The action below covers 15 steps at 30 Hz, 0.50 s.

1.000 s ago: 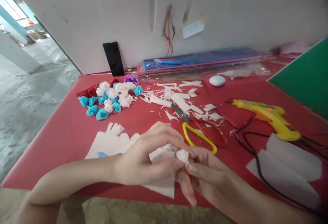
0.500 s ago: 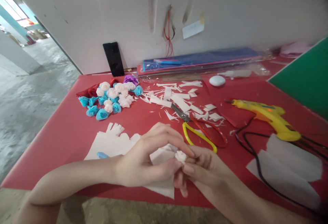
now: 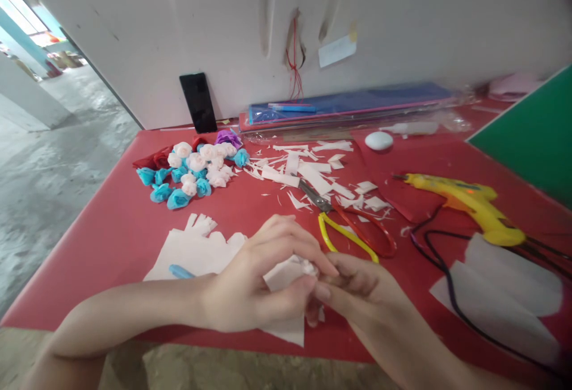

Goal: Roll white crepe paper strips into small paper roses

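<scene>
Between my fingertips is a small white paper flower, partly covered by the fingers. My left hand curves over it, thumb and fingers closed on its left side. From the right, my right hand pinches its lower part; whatever lies inside that grip is hidden. Beneath both hands lies white paper with a scalloped, cut edge. A blue pen-like item pokes out by my left wrist. Just beyond the hands rest scissors with one yellow and one red handle, blades pointing away to the left.
Blue, white, red and purple paper flowers are heaped at the back left. White paper scraps spread across the middle. On the right lie a yellow glue gun, its black cord and white sheets. A phone leans on the wall.
The white flower has turned and shifted slightly left, and more of it is hidden behind my fingers. My right hand has moved a little left. The table items stay put.
</scene>
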Each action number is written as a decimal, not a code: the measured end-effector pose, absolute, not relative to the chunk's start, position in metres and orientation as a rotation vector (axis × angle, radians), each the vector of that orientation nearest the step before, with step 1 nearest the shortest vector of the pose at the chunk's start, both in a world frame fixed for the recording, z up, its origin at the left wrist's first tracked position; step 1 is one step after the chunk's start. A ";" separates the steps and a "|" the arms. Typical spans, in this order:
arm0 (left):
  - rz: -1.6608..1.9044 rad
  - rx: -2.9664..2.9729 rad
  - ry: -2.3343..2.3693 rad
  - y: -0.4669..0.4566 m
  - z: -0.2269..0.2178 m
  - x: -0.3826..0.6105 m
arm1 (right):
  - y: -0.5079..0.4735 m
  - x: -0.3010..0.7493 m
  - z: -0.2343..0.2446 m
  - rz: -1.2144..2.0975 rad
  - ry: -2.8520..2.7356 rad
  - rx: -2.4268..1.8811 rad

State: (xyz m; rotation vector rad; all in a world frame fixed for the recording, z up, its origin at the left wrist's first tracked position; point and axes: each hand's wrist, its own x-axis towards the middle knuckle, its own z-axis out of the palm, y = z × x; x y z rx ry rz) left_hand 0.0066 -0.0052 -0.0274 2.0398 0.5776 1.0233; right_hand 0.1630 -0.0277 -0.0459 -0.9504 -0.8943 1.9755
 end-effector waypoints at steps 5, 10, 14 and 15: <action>1.035 2.018 0.611 -0.006 -0.026 0.007 | -0.029 0.163 -0.044 1.863 -0.918 -1.007; 1.028 2.013 0.646 -0.006 -0.028 0.007 | -0.031 0.164 -0.041 1.674 -1.080 -1.102; 1.057 2.047 0.668 -0.005 -0.029 0.006 | -0.032 0.166 -0.038 1.555 -1.215 -1.155; 1.068 2.054 0.664 -0.005 -0.029 0.006 | -0.032 0.166 -0.038 1.534 -1.234 -1.159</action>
